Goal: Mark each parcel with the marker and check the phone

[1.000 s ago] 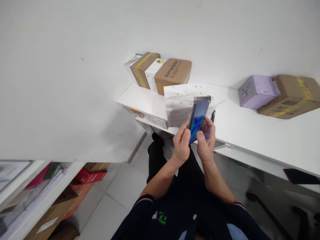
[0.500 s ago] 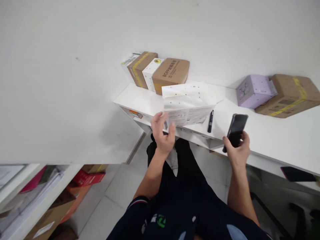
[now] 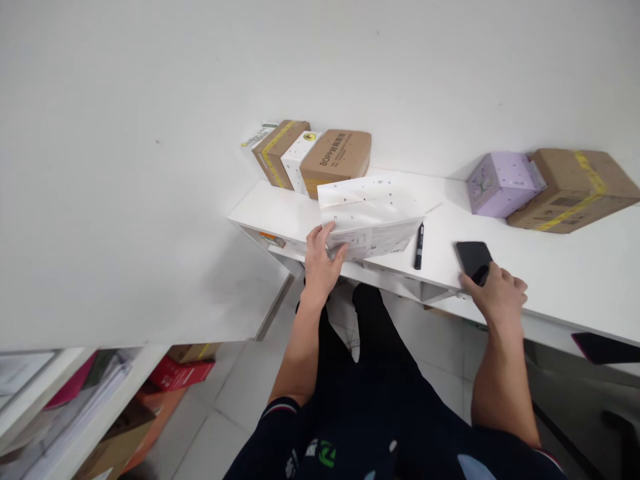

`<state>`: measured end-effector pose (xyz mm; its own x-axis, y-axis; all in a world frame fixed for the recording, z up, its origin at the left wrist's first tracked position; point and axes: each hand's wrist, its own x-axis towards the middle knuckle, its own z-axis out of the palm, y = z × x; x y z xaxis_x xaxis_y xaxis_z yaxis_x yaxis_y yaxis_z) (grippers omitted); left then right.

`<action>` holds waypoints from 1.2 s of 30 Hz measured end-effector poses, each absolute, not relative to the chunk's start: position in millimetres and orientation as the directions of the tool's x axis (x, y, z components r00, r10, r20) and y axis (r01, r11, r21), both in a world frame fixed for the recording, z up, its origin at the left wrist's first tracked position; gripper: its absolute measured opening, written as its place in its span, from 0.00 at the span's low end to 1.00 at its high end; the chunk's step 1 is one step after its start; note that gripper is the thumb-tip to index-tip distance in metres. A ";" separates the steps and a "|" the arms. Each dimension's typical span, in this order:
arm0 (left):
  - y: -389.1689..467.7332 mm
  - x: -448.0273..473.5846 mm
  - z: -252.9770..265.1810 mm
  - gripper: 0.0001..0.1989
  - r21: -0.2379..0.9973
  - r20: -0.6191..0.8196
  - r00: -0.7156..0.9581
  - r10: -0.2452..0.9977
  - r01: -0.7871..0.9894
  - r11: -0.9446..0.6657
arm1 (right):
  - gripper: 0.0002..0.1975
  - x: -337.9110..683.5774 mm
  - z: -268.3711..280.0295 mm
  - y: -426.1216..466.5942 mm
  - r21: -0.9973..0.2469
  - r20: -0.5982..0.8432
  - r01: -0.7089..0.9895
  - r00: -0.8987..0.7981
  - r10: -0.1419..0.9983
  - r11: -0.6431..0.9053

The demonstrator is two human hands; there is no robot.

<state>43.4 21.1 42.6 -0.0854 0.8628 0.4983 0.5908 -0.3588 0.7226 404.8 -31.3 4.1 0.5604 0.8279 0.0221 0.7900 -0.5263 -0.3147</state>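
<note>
My left hand (image 3: 321, 263) grips the left end of a white printed box (image 3: 373, 240), with the thumb at the front and the fingers over the corner. The box's perforated flap (image 3: 360, 192) stands raised at the back. My right hand (image 3: 499, 293) has its thumb and fingers around the near end of a black smartphone (image 3: 474, 257), which lies flat on the white desk (image 3: 555, 280) near its front edge. A black marker pen (image 3: 419, 247) lies between the box and the phone, touched by neither hand.
Along the wall stand cardboard boxes (image 3: 335, 157) with a small white box (image 3: 300, 157) among them. A lilac box (image 3: 500, 183) and a taped carton (image 3: 575, 190) stand at the right. Lower left is a shelf (image 3: 85, 413). A dark pink-edged object (image 3: 605, 348) sits below the desk edge.
My right hand has lowered the smartphone onto the desk and shifted slightly right. My left hand has closed in on the white box's left end.
</note>
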 end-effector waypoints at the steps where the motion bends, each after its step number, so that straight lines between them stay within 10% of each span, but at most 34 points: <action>1: 21.5 40.9 42.1 0.30 0.736 0.487 -0.075 0.870 0.571 -0.363 | 0.40 400.2 5.1 -30.4 -0.344 0.063 0.799 0.544 0.837 -0.493; 10: 90.9 7.5 12.0 0.58 0.951 0.308 -0.107 0.945 0.044 -0.305 | 0.42 324.6 25.9 20.1 -0.927 0.121 0.375 0.289 0.950 0.004; 19: 74.5 3.1 -6.8 0.63 0.867 0.333 0.272 0.903 0.288 -0.406 | 0.36 287.5 20.3 36.6 -0.950 0.071 0.311 0.187 0.980 0.009; 29: 3.7 -7.9 10.1 0.72 0.505 0.558 0.364 0.746 0.564 -0.653 | 0.30 292.8 15.6 8.7 -0.997 0.077 0.021 0.017 0.997 0.076; 36: -15.3 -4.6 0.6 0.72 0.752 0.439 0.158 0.884 0.474 -0.458 | 0.28 288.8 18.5 16.4 -0.985 0.099 0.144 0.050 0.994 0.091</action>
